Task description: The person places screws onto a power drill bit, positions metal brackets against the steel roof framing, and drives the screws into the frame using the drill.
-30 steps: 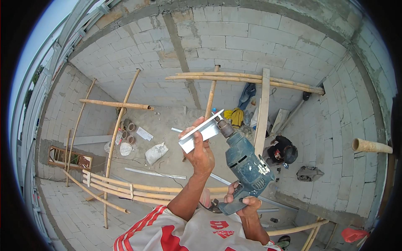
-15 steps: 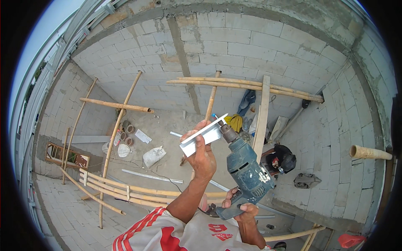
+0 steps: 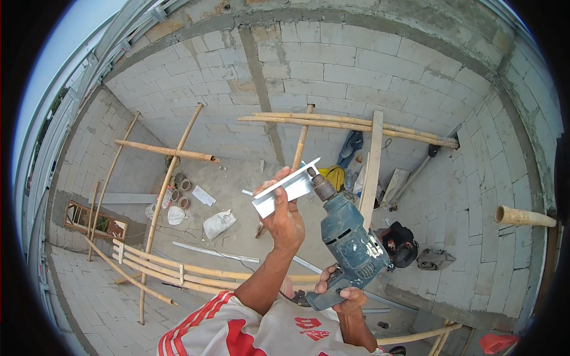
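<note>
In the middle of the view my left hand (image 3: 284,221) is closed around a short silver metal angle piece (image 3: 298,185), thumb on the near face and fingers behind it. My right hand (image 3: 343,293) grips the handle of a worn blue-green power drill (image 3: 350,243) with white paint marks. The drill's chuck (image 3: 322,185) points up and left, its tip right at the angle piece's upper right end. A small blue spot shows behind that end; what it is I cannot make out.
Bamboo poles (image 3: 344,121) and a plank (image 3: 373,166) cross below me. On the floor lie a white sack (image 3: 218,224), several buckets (image 3: 184,203), metal profiles (image 3: 217,252) and a yellow cloth (image 3: 333,176). Another person (image 3: 399,242) is below right. Block walls (image 3: 332,59) surround the space.
The angle piece and my left hand have shifted slightly down and left. The drill stays almost in place. The person below has moved slightly.
</note>
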### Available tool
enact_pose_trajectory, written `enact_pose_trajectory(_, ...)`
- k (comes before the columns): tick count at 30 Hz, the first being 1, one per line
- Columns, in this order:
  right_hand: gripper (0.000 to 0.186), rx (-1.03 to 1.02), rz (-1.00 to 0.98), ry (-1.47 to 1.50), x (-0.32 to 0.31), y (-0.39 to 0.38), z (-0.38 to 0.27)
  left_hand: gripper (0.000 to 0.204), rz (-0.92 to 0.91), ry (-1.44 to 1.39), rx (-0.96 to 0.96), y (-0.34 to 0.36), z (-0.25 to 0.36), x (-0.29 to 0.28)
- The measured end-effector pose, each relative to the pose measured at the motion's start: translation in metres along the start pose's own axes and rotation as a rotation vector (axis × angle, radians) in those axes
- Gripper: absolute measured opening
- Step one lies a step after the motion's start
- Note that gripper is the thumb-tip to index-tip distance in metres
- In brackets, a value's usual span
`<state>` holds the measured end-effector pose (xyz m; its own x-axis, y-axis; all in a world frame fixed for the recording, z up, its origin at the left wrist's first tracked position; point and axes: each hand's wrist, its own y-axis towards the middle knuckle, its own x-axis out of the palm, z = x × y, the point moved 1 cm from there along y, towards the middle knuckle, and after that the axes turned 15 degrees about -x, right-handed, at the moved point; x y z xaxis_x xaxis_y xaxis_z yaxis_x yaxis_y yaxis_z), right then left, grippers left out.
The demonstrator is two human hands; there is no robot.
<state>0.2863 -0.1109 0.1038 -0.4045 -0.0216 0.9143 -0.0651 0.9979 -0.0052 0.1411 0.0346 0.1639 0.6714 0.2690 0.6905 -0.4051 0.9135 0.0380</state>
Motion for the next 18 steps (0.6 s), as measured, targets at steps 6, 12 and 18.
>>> enact_pose_trajectory(6,0.061,-0.005,-0.016,-0.010,-0.0038,0.0000,-0.0011,0.024,0.003,0.020,0.021,0.0020,0.0004,0.0021)
enact_pose_trajectory(12,0.061,-0.023,-0.086,0.100,-0.0026,0.0034,0.0011,0.023,-0.019,0.034,0.041,0.0011,0.0002,-0.0010)
enact_pose_trajectory(18,0.062,-0.002,-0.061,0.110,-0.0048,0.0007,0.0019,0.020,-0.050,0.004,0.044,0.0012,0.0005,-0.0019)
